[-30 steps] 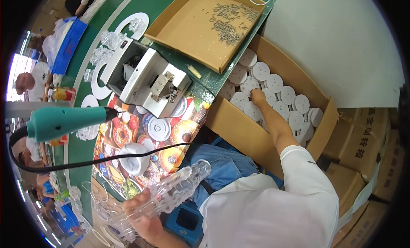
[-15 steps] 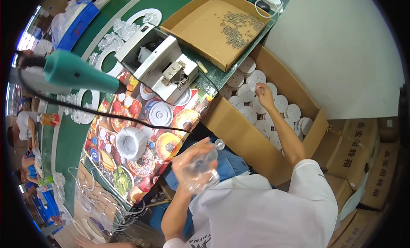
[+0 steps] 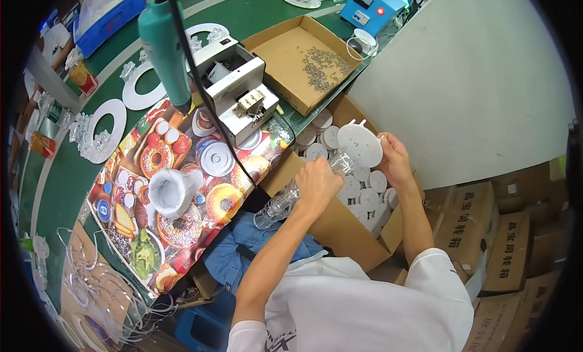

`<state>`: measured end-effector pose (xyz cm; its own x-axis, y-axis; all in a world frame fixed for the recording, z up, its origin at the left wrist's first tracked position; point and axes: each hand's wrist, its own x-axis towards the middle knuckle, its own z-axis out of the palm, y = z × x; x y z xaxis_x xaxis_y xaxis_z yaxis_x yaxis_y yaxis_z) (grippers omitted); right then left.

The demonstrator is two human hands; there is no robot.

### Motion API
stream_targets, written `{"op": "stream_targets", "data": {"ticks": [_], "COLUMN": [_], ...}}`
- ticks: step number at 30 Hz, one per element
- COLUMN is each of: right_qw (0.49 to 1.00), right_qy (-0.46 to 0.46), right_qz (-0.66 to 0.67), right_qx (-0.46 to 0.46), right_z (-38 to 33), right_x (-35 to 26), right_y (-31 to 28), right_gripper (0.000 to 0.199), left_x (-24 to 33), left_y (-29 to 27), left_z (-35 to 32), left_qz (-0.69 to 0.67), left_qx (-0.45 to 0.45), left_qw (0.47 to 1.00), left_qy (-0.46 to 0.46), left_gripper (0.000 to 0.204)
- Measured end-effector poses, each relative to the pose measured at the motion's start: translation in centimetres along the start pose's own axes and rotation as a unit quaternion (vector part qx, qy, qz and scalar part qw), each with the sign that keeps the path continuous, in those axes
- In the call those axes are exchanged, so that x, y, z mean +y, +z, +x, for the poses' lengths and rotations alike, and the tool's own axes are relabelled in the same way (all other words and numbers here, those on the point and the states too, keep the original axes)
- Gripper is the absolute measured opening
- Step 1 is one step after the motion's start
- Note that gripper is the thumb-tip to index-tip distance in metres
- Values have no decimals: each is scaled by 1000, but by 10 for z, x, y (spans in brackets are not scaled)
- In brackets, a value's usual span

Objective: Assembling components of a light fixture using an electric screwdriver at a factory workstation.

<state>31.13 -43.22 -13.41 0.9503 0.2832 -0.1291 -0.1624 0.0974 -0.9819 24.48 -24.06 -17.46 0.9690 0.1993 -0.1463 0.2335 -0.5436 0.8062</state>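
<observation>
My left hand (image 3: 317,186) grips a clear, knobbly plastic column (image 3: 280,204) near its upper end, held slanted over my lap. My right hand (image 3: 395,159) holds a round white disc (image 3: 359,145) with small pegs, lifted just above an open cardboard box (image 3: 340,226) filled with several more white discs (image 3: 363,198). The column's top end meets the disc's lower edge between my two hands.
A teal powered screwdriver (image 3: 164,51) hangs on a black cable over a food-print mat (image 3: 152,243). On the mat sit a grey feeder machine (image 3: 238,88), a white cup-shaped fixture (image 3: 169,192) and a silver disc (image 3: 217,159). A shallow box of screws (image 3: 303,60), white rings (image 3: 104,128) and stacked cartons (image 3: 480,230) surround.
My right hand has lifted a white disc out of the box. My left hand has carried the clear column up and to the right until it meets the disc.
</observation>
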Motion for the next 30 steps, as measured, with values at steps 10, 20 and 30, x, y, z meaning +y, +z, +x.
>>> {"op": "stream_targets", "data": {"ticks": [10, 20, 30], "right_qw": [978, 937, 955], "right_qy": [-39, -46, -10], "right_qz": [-200, -340, -275], "right_qx": [-49, -66, -108], "right_z": [-18, -17, -11], "right_x": [0, -5, 1], "right_y": [36, 54, 54], "right_gripper": [27, 27, 25], "left_x": [-2, -16, -27], "left_y": [-16, -22, -22], "left_z": [-12, -12, -9], "left_qz": [-12, -27, -38], "left_qx": [22, 23, 0], "left_qw": [1000, 999, 999], "left_qy": [3, 12, -3], "left_gripper": [22, 21, 24]}}
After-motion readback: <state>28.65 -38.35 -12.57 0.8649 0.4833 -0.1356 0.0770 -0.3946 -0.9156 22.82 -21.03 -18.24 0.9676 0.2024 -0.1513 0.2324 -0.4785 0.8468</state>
